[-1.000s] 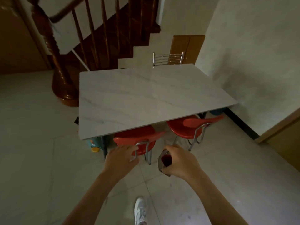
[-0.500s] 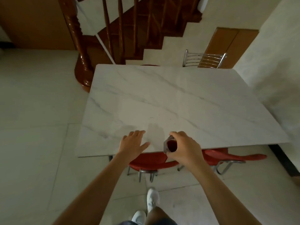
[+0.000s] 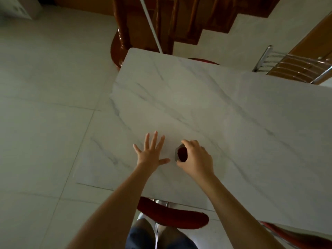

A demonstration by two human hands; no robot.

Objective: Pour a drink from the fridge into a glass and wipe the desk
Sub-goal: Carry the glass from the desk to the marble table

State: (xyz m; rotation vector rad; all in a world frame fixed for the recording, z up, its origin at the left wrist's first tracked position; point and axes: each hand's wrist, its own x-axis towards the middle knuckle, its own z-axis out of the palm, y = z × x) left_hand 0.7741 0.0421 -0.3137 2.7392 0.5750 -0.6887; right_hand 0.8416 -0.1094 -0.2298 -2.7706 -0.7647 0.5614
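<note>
A small glass (image 3: 181,154) filled with a dark red drink is over the near left part of the white marble table (image 3: 224,114). My right hand (image 3: 195,159) grips the glass from its right side, fingers curled round it. Whether the glass stands on the table cannot be told. My left hand (image 3: 151,152) is just left of the glass, fingers spread and straight, palm down over the table top, holding nothing.
A red chair (image 3: 172,215) is tucked under the near table edge in front of my legs, another red chair (image 3: 296,234) at lower right. A metal-backed chair (image 3: 294,66) stands at the far side. A wooden staircase post (image 3: 122,36) rises beyond the table's far left corner.
I have stepped up to the table. Both hands moved forward from beyond its near edge to over the table top, the right one carrying the glass. The left hand's fingers spread wider.
</note>
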